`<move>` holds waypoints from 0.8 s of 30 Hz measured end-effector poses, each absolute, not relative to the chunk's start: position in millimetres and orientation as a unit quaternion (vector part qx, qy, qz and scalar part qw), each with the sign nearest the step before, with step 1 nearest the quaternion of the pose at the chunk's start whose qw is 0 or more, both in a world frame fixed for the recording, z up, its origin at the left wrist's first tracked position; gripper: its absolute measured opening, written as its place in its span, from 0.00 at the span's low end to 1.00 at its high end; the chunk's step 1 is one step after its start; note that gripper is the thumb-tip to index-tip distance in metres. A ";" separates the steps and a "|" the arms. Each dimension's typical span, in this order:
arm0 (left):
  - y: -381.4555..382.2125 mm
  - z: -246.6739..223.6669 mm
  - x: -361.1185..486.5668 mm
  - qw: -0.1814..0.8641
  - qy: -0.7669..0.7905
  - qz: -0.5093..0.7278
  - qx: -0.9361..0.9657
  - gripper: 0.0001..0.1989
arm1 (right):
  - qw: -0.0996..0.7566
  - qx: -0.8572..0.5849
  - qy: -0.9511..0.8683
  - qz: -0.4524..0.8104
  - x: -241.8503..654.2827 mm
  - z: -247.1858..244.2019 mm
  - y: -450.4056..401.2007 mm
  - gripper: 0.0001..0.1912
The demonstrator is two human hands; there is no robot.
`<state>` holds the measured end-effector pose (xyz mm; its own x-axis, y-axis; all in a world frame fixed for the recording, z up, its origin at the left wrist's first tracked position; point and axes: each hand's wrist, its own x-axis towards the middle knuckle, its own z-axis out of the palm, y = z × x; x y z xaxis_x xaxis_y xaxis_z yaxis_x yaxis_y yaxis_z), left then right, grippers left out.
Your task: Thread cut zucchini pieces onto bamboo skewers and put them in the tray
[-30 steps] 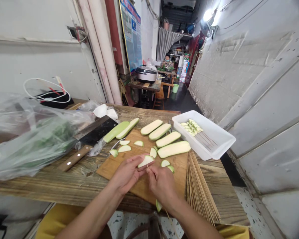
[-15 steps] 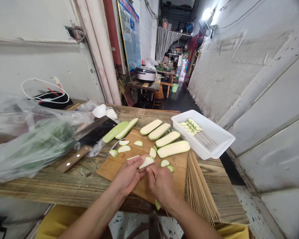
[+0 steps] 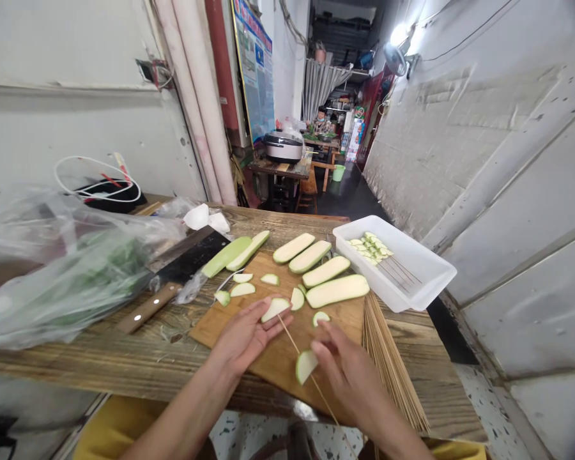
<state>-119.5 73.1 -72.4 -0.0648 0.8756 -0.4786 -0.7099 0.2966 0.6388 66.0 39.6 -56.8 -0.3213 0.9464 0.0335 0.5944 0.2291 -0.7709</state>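
My left hand sits over the bamboo cutting board, with a pale green squash slice held in its fingers. A thin bamboo skewer runs down from beside those fingers, and a half-round squash slice sits on it. My right hand is just right of that slice, its fingers spread and nothing visibly gripped. Long squash strips and small slices lie on the board beyond my hands.
A white plastic tray holding skewered slices stands at the right. A cleaver and a plastic bag of greens lie on the wooden table at left. A bundle of skewers lies at right.
My right hand has moved away from my left, down and to the right, and its fingers have spread. The skewer and the slice on it now show between my hands.
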 end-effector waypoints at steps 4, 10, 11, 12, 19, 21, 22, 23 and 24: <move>76.2 -75.0 -118.5 0.654 0.436 0.609 0.104 0.08 | 0.261 -0.468 -0.616 0.578 84.1 -88.0 9.8 0.26; 77.6 -75.0 -107.8 0.664 0.427 0.603 0.117 0.08 | 0.259 -0.436 -0.495 0.705 79.8 -111.1 -3.0 0.30; 77.2 -74.0 -106.2 0.664 0.427 0.603 0.119 0.08 | 0.272 -0.438 -0.498 0.697 80.1 -109.9 -2.4 0.29; 76.8 -72.9 -104.7 0.665 0.426 0.601 0.122 0.08 | 0.272 -0.437 -0.502 0.695 80.8 -107.9 -1.7 0.29; 73.1 -67.2 -97.1 0.682 0.433 0.575 0.126 0.08 | 0.274 -0.455 -0.498 0.685 86.0 -104.9 -3.2 0.31; 71.8 -65.6 -95.8 0.682 0.436 0.573 0.131 0.08 | 0.285 -0.465 -0.518 0.660 85.7 -107.5 -7.1 0.30; 71.1 -64.7 -95.2 0.682 0.437 0.571 0.134 0.08 | 0.288 -0.464 -0.532 0.647 85.4 -108.3 -9.2 0.29; 70.3 -63.9 -94.7 0.683 0.438 0.569 0.136 0.08 | 0.298 -0.463 -0.548 0.629 85.1 -108.5 -11.1 0.28; 69.6 -63.1 -94.2 0.682 0.439 0.568 0.137 0.08 | 0.310 -0.463 -0.567 0.607 84.7 -108.0 -12.8 0.26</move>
